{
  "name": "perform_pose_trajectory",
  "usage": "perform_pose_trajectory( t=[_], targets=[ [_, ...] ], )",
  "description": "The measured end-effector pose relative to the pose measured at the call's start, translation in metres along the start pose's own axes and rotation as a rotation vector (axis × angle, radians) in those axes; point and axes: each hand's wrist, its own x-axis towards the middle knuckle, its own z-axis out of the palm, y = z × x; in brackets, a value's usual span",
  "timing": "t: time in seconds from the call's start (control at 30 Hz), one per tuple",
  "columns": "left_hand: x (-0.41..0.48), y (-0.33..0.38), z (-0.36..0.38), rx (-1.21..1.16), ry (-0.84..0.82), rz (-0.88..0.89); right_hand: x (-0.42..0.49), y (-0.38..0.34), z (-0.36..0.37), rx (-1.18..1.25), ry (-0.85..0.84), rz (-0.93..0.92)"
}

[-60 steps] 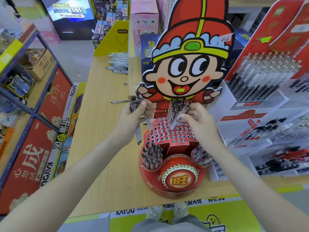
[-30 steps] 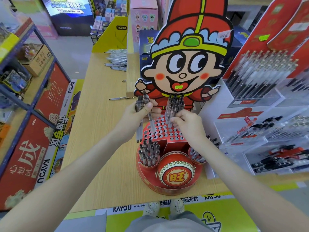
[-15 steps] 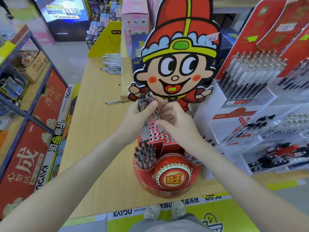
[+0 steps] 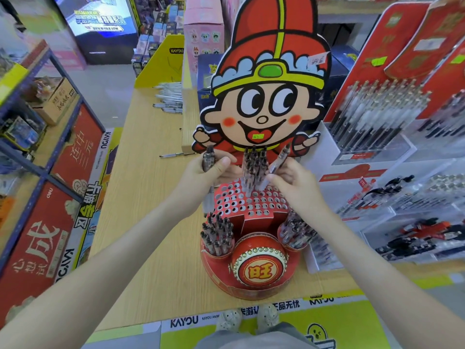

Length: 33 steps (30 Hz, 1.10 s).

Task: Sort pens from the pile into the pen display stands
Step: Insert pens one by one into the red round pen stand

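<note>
A red pen display stand (image 4: pixel 251 205) with a perforated top and a cartoon figure backboard sits on the wooden table. Several pens (image 4: pixel 254 167) stand in its rear holes. Two round cups at its front hold more pens (image 4: pixel 217 234). My left hand (image 4: pixel 201 177) grips a small bundle of pens (image 4: pixel 208 159) upright at the stand's left. My right hand (image 4: pixel 289 182) pinches a single clear pen (image 4: pixel 276 162), tilted, its tip over the holes by the standing pens.
A pile of loose pens (image 4: pixel 169 96) lies far back on the wooden table (image 4: pixel 141 197), and one stray pen (image 4: pixel 176 154) lies nearer. White tiered racks of pens (image 4: pixel 377 117) crowd the right side. Blue shelving (image 4: pixel 37 137) runs along the left.
My right hand drew one pen out of the left hand's bundle and carried it right, over the stand's holes. The left hand stayed holding the rest.
</note>
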Motion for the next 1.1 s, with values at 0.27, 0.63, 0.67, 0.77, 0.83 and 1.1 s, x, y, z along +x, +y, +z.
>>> perform_pose_trajectory(
  t=[0.27,0.63,0.67,0.77,0.83,1.1],
  targets=[
    [0.002,-0.004,-0.003,-0.008,0.066,-0.014,0.003,0.008,0.01,-0.14,-0.066,-0.028],
    [0.001,-0.006,-0.004,-0.004,0.106,-0.031,0.006,0.005,0.009,-0.31,-0.106,-0.062],
    [0.001,-0.006,-0.004,-0.006,0.108,-0.03,0.006,0.006,0.01,-0.316,-0.119,-0.053],
    [0.002,-0.006,-0.003,-0.007,0.109,-0.025,0.003,0.011,0.012,-0.397,-0.175,-0.01],
    [0.003,-0.006,-0.002,-0.005,0.112,-0.026,0.002,0.013,0.012,-0.45,-0.184,0.009],
    [0.005,-0.004,0.003,-0.013,0.098,-0.035,0.004,-0.004,0.005,-0.354,-0.027,-0.184]
  ],
)
